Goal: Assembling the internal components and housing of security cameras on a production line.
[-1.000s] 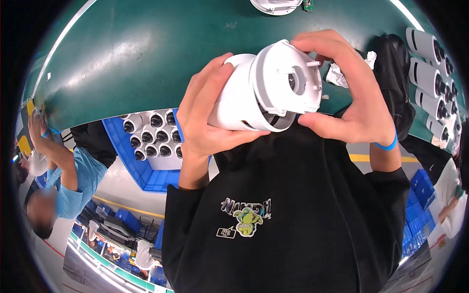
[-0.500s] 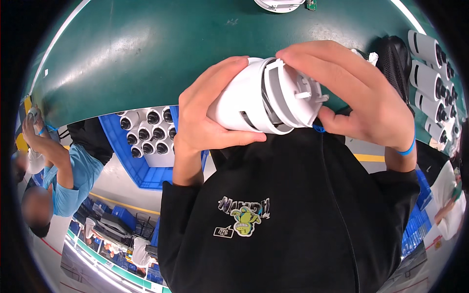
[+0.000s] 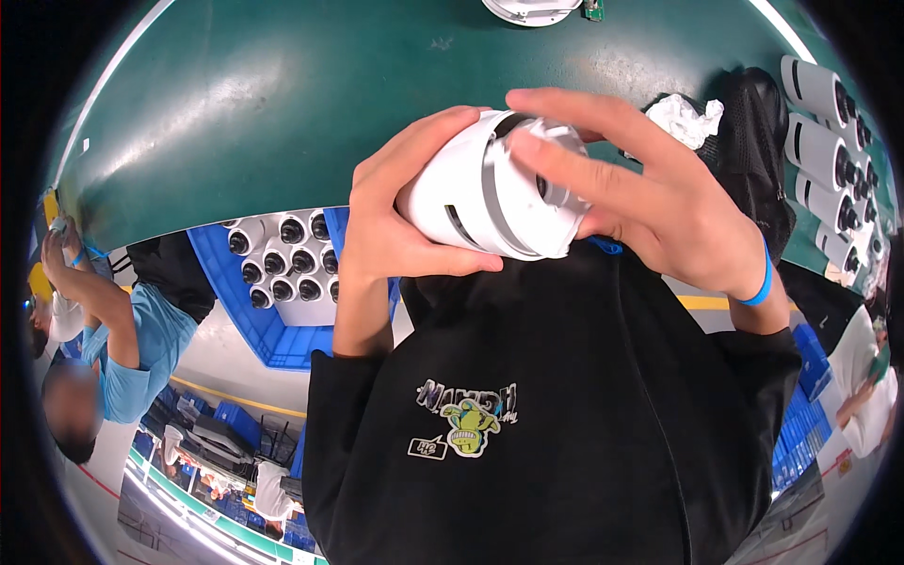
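Note:
A white cylindrical housing [image 3: 435, 193] with a dark slot in its side is held tilted above the near edge of the green table. My left hand [image 3: 381, 207] wraps round its closed end, thumb below and fingers above. A white end piece [image 3: 556, 224] sits in the housing's mouth, a thin grey gap running round the seam. Over that piece lies my right hand [image 3: 650, 184], its fingers across the top and its thumb behind it, partly hidden. The right fingertips are slightly blurred, and they cover much of the end piece.
A blue crate [image 3: 215, 264] of white cylinders with black ends stands at lower left. More such cylinders [image 3: 815, 149] line the table's right side, near a black mesh item [image 3: 753, 132] and crumpled white material [image 3: 686, 121]. A person in light blue [image 3: 160, 325] works at left.
The end piece has gone deeper into the housing, and its prongs no longer show. My right hand has shifted left, its fingers now over the piece.

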The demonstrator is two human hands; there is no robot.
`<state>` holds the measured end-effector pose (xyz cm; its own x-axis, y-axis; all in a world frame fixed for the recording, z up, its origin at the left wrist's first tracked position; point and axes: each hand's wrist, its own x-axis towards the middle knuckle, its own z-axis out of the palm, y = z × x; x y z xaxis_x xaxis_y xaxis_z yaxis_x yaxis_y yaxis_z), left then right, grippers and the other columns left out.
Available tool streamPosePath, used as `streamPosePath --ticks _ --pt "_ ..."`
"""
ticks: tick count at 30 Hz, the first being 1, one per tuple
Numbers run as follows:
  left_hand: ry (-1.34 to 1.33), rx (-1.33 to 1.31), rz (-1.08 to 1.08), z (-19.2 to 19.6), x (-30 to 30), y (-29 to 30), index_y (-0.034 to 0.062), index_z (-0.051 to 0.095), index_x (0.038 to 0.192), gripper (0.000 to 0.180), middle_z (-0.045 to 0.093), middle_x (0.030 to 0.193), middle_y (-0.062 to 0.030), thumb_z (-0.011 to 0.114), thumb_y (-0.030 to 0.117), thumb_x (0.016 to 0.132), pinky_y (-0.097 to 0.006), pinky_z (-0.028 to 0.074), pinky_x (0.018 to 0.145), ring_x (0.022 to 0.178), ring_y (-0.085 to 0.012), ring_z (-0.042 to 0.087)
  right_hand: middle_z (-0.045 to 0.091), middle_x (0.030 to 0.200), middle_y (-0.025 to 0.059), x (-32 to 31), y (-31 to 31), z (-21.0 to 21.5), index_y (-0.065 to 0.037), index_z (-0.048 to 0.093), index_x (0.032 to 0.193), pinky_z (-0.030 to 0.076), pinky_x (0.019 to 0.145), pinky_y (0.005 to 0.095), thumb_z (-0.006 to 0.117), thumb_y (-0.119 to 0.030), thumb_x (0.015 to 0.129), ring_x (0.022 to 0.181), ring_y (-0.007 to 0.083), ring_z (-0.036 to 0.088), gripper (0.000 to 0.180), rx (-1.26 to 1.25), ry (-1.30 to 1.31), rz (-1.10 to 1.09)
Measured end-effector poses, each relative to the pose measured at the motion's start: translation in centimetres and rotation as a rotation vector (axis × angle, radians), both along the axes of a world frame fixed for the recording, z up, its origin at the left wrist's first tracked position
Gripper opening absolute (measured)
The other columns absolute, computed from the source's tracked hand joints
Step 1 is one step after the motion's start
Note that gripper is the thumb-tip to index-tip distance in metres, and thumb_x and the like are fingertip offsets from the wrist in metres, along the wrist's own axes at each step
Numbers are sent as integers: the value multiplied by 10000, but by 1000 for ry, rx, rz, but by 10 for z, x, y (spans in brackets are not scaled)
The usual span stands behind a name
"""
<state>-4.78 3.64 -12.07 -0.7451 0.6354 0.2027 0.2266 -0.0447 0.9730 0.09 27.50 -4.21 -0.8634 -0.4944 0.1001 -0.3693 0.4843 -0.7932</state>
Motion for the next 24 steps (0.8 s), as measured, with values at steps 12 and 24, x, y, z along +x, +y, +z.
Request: streamPosePath --ticks 12,24 --pt "54 147 31 -4 7 5 -125 471 1243 999 583 1177 -241 918 237 425 -367 470 916 1054 -298 607 425 1358 238 10 -7 -9 -77 623 1168 447 941 403 680 -101 737 1165 375 500 435 -91 40 -37" --pt "181 111 155 -9 18 24 -95 469 1241 941 553 1161 -320 907 290 503 -440 496 889 1064 -394 592 289 1391 307 26 -15 -38 12 642 997 415 972 504 636 -459 806 1209 444 445 508 -405 209 -193"
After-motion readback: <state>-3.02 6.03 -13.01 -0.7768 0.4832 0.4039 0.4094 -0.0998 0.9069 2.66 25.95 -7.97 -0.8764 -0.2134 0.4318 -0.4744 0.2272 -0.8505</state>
